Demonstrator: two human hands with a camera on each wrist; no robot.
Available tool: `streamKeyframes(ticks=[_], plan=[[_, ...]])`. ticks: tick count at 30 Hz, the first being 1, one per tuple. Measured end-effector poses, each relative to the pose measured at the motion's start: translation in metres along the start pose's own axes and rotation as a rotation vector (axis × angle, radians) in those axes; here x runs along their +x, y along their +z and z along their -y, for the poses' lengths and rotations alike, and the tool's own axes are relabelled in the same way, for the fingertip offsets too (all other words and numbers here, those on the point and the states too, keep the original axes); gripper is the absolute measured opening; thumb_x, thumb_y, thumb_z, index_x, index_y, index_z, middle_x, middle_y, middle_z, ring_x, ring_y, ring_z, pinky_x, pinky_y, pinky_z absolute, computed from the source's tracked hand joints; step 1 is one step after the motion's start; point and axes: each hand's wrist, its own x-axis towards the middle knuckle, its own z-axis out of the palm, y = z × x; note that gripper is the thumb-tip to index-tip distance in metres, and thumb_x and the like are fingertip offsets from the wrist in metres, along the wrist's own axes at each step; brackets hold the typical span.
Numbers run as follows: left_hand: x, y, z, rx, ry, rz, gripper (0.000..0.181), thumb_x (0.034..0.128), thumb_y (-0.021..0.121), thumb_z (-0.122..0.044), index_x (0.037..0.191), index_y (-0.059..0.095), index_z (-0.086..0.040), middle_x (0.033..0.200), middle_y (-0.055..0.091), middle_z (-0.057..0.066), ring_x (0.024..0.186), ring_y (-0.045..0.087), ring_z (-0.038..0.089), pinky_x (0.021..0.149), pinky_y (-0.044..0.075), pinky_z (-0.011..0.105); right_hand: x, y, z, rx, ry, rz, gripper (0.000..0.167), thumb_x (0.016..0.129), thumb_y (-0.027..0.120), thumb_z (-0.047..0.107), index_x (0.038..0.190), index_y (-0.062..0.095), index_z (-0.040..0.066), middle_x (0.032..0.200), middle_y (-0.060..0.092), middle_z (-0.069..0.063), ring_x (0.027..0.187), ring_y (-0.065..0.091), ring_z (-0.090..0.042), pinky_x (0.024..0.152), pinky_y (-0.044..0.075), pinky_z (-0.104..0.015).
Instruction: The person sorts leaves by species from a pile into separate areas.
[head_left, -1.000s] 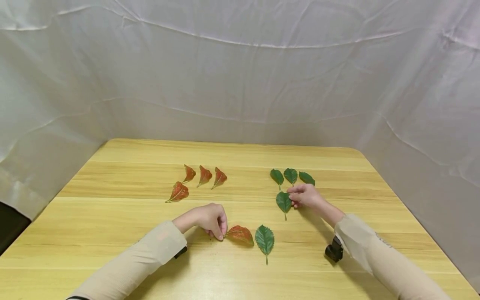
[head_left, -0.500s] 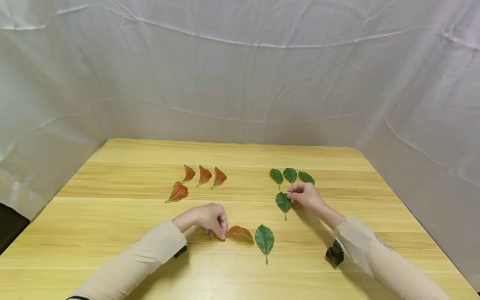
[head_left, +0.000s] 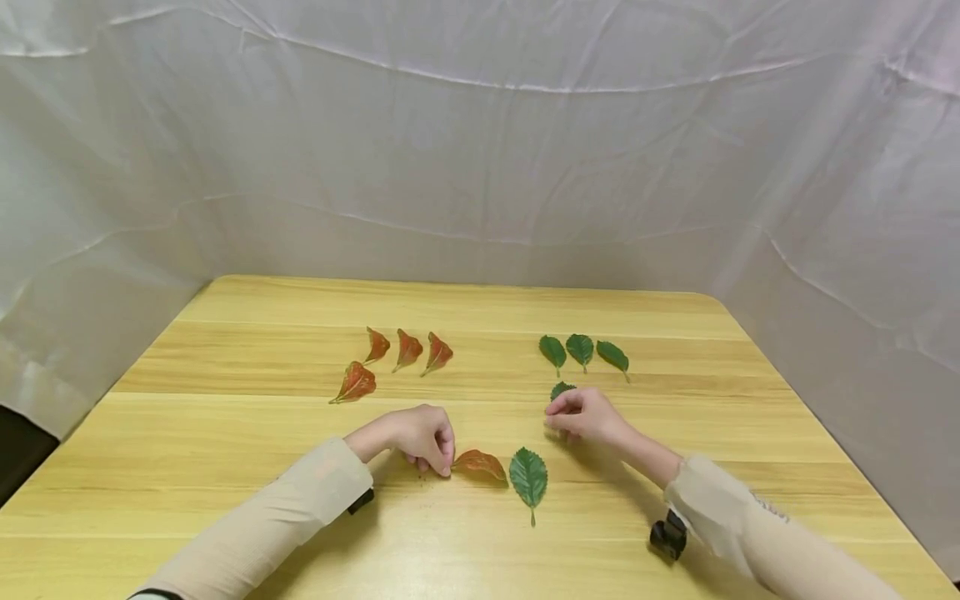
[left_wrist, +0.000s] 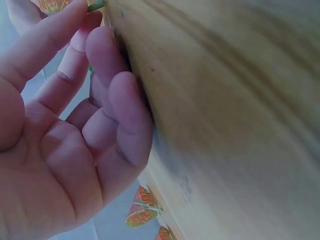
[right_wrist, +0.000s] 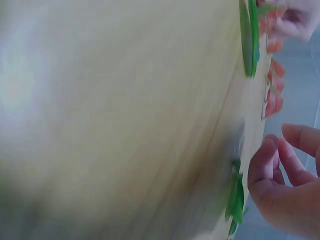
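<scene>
My left hand (head_left: 423, 437) pinches the stem of a red leaf (head_left: 482, 464) low over the table; in the left wrist view the green stem end (left_wrist: 95, 6) sits between thumb and fingertip. Just right of that leaf lies a toothed green leaf (head_left: 528, 477), stem toward me. My right hand (head_left: 588, 414) hovers above the table with nothing visible in its loosely bent fingers, thumb and fingertips apart in the right wrist view. Beneath and behind it, another green leaf (head_left: 561, 388) is mostly hidden.
Three red leaves in a row, one of them a middle red leaf (head_left: 407, 348), lie at the back left, with a fourth red leaf (head_left: 356, 382) nearer. Three green leaves, including a middle green leaf (head_left: 580, 349), line the back right. Pale cloth (head_left: 480, 167) surrounds the wooden table (head_left: 247, 417).
My right hand has let go of the green leaf beside the back row and moved toward me and left. The left hand stays put; its red leaf has tilted slightly.
</scene>
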Motion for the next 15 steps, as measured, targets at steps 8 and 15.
streamKeyframes(ticks=[8,15], plan=[[0.000,-0.002,0.002,0.002,0.027,0.013,0.014,0.0746,0.069,-0.002,0.063,0.065,-0.007,0.056,0.057,-0.003,0.044,0.049,0.009,0.039,0.033,0.018,-0.012,0.010,0.005,0.088,-0.035,0.197,0.016,0.079,0.065,0.002,0.089,0.061,-0.010,0.067,0.059,-0.007,0.058,0.054,-0.015,0.052,0.048,-0.027],[0.000,-0.002,0.003,-0.103,0.024,0.007,0.010,0.0729,0.068,0.003,0.065,0.065,-0.002,0.058,0.059,0.002,0.048,0.053,0.012,0.049,0.048,0.025,-0.015,0.017,0.001,0.060,-0.046,0.249,0.014,0.075,0.067,0.000,0.087,0.064,-0.007,0.066,0.058,-0.005,0.056,0.051,-0.014,0.049,0.046,-0.027]])
